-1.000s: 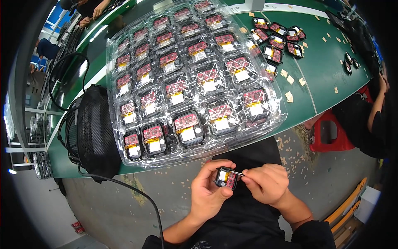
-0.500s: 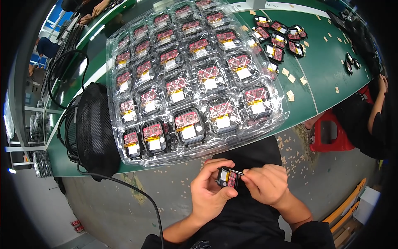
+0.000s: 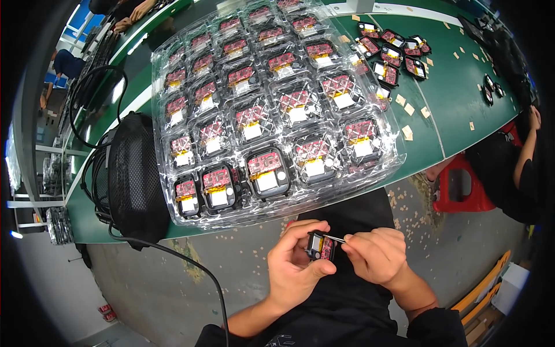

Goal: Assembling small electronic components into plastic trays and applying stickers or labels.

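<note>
Left hand (image 3: 298, 272): fingers curled around a small black casing (image 3: 319, 246) with a red circuit board inside, held above the lap at 6 o'clock. Right hand (image 3: 376, 254): pinched shut on a thin metal tool (image 3: 336, 238), tip touching the casing. Clear plastic tray (image 3: 191, 217) of matching units: on the green worktop (image 3: 462, 98), 12 o'clock of the hands. Loose casings (image 3: 399, 52): 1 o'clock. Black mesh object (image 3: 136, 173): 10 o'clock.

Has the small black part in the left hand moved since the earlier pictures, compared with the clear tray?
No. The small black part sits below the near edge of the clear tray, just as before, pinched by the left hand, with the right hand beside it.
</note>
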Motion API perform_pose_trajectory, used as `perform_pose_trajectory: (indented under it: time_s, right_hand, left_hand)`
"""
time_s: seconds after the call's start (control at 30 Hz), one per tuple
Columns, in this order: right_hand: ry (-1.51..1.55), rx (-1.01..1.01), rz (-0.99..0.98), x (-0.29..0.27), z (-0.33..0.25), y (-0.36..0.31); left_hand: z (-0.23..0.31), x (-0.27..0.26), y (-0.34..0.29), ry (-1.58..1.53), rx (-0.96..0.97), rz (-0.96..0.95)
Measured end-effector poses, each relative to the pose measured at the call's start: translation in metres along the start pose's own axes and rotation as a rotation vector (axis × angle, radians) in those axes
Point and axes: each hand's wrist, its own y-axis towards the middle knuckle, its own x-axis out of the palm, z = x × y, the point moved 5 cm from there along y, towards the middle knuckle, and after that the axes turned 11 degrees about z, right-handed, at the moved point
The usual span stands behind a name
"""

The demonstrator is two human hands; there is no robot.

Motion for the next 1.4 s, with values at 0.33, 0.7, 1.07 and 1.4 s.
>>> perform_pose_trajectory:
  time_s: [0.33, 0.7, 1.07, 1.4]
  right_hand:
    - [0.024, 0.024, -0.006, 0.003, 0.000, -0.002]
    - [0.078, 0.088, 0.018, 0.002, 0.001, -0.001]
    - [0.048, 0.075, -0.003, 0.004, 0.000, -0.006]
    - [0.007, 0.047, 0.051, 0.005, -0.007, -0.008]
  left_hand:
    - [0.002, 0.002, -0.001, 0.087, -0.062, 0.108]
    - [0.001, -0.001, 0.001, 0.071, 0.058, -0.001]
    - [-0.003, 0.000, -0.001, 0.046, 0.015, 0.008]
    - [0.003, 0.006, -0.005, -0.005, 0.023, 0.065]
